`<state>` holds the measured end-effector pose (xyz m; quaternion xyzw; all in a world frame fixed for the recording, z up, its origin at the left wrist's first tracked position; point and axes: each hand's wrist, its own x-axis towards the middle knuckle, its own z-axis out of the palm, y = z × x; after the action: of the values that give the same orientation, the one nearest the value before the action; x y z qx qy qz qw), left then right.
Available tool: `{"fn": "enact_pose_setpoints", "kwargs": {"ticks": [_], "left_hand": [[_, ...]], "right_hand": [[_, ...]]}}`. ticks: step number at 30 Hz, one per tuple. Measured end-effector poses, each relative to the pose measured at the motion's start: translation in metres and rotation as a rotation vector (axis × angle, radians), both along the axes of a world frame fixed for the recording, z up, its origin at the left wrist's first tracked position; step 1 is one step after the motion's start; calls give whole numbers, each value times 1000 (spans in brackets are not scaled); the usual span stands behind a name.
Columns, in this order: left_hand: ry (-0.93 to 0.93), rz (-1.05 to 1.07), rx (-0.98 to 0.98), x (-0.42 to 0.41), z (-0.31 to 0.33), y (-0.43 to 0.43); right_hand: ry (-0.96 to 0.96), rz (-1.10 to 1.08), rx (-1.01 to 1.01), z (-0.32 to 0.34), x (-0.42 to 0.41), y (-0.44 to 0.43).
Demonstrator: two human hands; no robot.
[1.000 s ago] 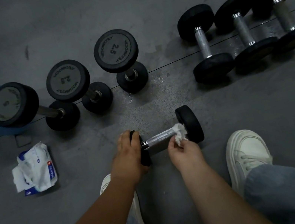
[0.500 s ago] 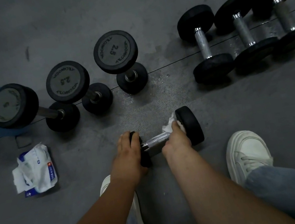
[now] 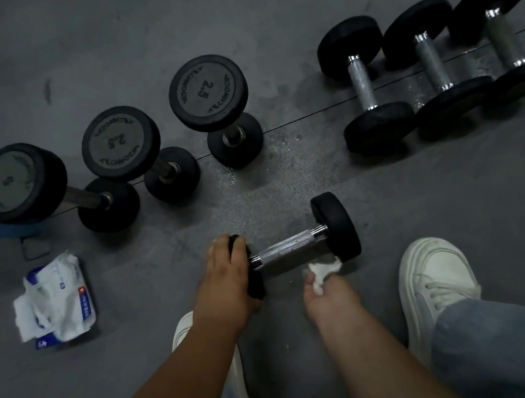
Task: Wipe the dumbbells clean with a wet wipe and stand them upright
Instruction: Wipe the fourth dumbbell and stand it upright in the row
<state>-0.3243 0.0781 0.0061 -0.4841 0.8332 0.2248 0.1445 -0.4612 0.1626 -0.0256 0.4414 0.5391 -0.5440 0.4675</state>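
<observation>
Black dumbbell (image 3: 291, 246) lies sideways on grey floor (image 3: 462, 200).
Left hand (image 3: 225, 274) grips one end weight; right hand (image 3: 331, 295) pinches a wet wipe (image 3: 325, 270) beside the other.

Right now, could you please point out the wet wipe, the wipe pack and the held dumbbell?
wet wipe (image 3: 326, 268): head view, crumpled white middle.
wipe pack (image 3: 54, 301): head view, top face.
held dumbbell (image 3: 288, 246): head view, metal handle.

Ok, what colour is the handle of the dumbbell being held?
The handle is silvery metal, seen in the head view.
</observation>
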Motion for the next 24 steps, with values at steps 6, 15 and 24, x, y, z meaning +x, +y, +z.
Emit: {"fn": "enact_pose_setpoints", "kwargs": {"ticks": [6,15,24], "left_hand": [[18,11,3,0,-3,-1],[30,21,2,2,-8,-2],[56,27,-15,1,-4,0]], "right_hand": [[-22,-313,-203,31,-18,-36],[45,-195,-178,11,-5,-44],[1,-21,-110,17,-9,-54]]}}
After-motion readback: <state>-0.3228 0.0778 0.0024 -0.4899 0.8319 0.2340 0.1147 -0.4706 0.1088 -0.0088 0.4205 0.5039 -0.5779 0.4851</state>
